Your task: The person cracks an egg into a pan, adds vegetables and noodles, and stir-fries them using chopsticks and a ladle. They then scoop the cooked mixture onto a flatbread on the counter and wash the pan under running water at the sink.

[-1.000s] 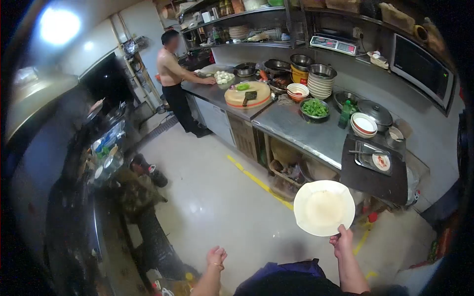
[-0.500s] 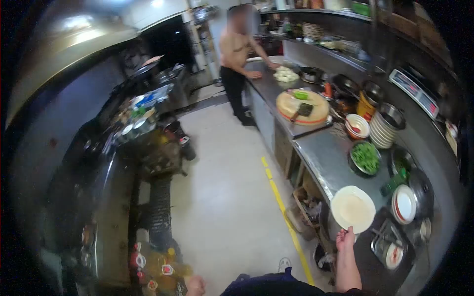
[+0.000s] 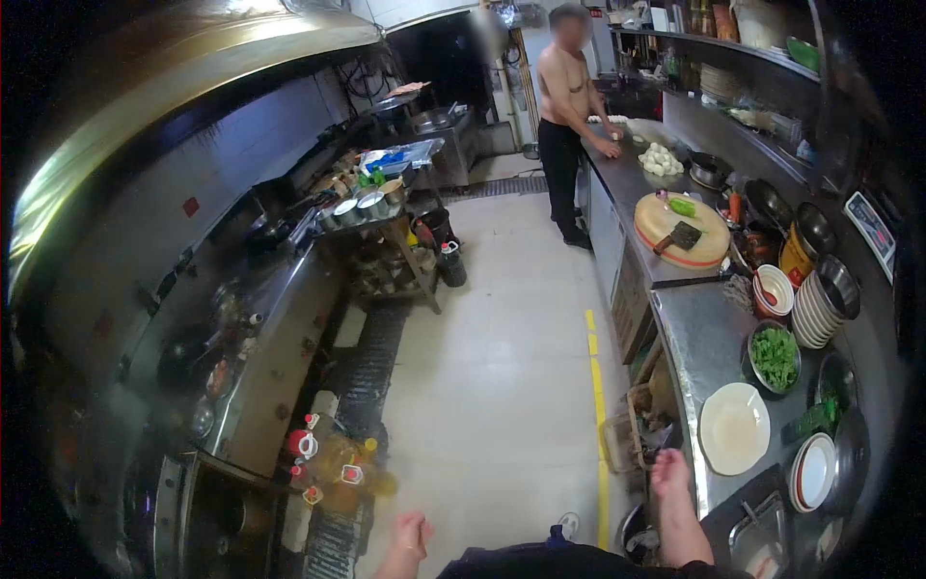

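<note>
Glare streaks the hood (image 3: 231,58), the floor (image 3: 482,347) shines, and dark edges bend (perhaps blurred, too).

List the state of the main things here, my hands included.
White plate: face up on the counter, no food visible.
Right hand: apart from the plate, half curled, seemingly empty.
Left hand: half curled, seemingly empty.
Cleaver: lying on the chopping board.
Leafy greens: heaped in a bowl.

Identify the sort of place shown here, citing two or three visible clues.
Probably a restaurant kitchen: a cleaver lies on a round chopping board, and bowls stand stacked on a long steel counter.
</note>
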Action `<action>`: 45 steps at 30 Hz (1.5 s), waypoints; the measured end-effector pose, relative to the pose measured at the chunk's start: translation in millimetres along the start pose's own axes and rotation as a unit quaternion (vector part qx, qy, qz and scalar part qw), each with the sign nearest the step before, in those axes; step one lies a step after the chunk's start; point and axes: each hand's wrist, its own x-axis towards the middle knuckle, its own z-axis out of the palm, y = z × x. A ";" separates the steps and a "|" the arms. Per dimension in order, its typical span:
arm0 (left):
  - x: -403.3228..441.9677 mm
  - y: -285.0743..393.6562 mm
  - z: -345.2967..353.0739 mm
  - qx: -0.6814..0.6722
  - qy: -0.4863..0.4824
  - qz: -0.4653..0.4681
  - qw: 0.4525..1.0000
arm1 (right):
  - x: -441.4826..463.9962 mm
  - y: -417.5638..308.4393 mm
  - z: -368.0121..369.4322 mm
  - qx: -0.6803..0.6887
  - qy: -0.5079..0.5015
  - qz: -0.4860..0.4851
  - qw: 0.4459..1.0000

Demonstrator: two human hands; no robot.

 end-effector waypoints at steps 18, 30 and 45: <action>-184.9 -195.5 -484.6 -0.294 0.387 0.067 0.871 | -278.5 460.1 160.6 -0.725 -0.588 -0.182 0.310; -244.6 -182.3 -511.2 -0.492 0.487 0.156 0.705 | -100.1 543.5 95.6 -0.613 -0.580 -0.120 -0.522; -212.1 6.9 -776.7 -0.538 0.538 0.172 0.626 | -477.3 1108.7 366.7 -0.547 -0.765 -0.294 0.171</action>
